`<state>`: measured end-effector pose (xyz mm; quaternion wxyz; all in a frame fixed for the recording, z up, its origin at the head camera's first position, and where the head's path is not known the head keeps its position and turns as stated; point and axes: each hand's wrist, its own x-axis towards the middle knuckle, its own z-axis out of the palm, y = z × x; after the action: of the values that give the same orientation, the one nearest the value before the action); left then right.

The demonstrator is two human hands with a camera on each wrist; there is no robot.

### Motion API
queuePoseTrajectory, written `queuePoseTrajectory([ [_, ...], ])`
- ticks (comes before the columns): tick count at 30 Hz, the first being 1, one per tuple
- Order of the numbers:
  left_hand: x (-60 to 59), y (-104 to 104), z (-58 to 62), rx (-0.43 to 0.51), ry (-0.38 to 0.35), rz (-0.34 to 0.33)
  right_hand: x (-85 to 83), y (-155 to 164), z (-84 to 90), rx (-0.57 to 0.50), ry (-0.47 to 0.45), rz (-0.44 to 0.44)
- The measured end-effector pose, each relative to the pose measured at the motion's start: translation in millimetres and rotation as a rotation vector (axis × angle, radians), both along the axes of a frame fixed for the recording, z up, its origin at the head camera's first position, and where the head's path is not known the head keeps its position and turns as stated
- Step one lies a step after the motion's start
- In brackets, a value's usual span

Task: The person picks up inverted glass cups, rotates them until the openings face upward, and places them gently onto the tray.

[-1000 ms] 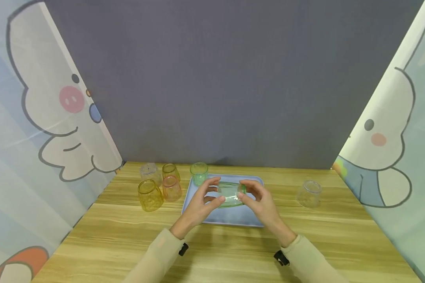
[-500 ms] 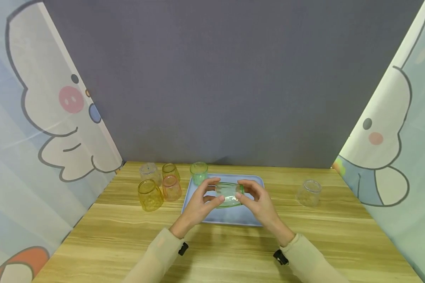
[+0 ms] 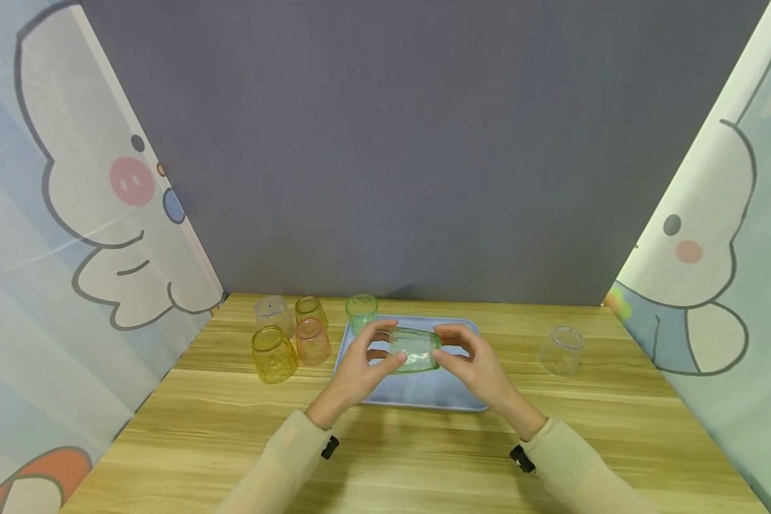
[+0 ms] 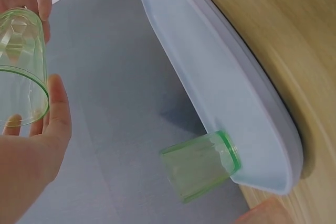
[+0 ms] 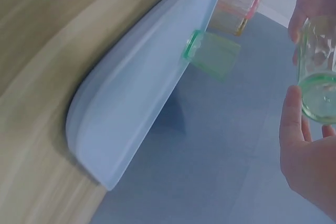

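While both hands are working above the blue tray (image 3: 417, 391), a green cup (image 3: 415, 350) is lying on its side in the air between them, just over the tray's middle. The left hand (image 3: 360, 368) is curling its thumb and fingers round one end of this cup, its grip clamped on the cup; the right hand (image 3: 475, 365) is pinching the other end with thumb and fingertips, its grip likewise clamped on the cup. In the left wrist view the cup (image 4: 18, 69) is showing its open rim toward the left palm, with a thumb (image 4: 58, 106) lying against that rim. In the right wrist view the cup's (image 5: 319, 72) thick base is facing the right hand (image 5: 307, 163).

A second green cup (image 3: 361, 313) is standing rim down on the tray's far left corner. Four more cups are standing rim down on the desk (image 3: 424, 457), left of the tray: a clear one (image 3: 271, 314), an amber one (image 3: 310, 310), a yellow one (image 3: 273, 353) and a pink one (image 3: 313, 341). A further clear cup (image 3: 562, 350) is standing well apart on the right of the desk.
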<state>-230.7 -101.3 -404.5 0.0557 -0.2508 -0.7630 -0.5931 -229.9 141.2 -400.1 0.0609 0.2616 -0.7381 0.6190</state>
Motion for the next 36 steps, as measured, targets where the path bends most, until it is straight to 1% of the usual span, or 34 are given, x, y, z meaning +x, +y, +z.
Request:
queuePoseTrajectory([
  [8,-2.7,-5,1.5,-0.029,0.016,0.021,-4.3,11,3.2,0.073,0.028,-0.026],
  [15,-5.0,-8,2.1,-0.061,0.001,0.074,-3.9,17,7.4,0.161,-0.002,-0.070],
  [19,-7.2,-11,2.3,-0.079,-0.001,0.092,-4.3,21,8.3,0.219,-0.007,-0.086],
  [22,-8.8,-12,3.1,-0.103,0.016,0.106,-3.8,24,9.5,0.265,-0.006,-0.093],
  [28,-10.9,-13,5.5,-0.157,0.054,0.156,-2.5,33,12.4,0.358,0.024,-0.101],
  [36,-10.7,-18,7.0,-0.232,0.070,0.189,-3.9,41,14.2,0.461,0.053,-0.123],
])
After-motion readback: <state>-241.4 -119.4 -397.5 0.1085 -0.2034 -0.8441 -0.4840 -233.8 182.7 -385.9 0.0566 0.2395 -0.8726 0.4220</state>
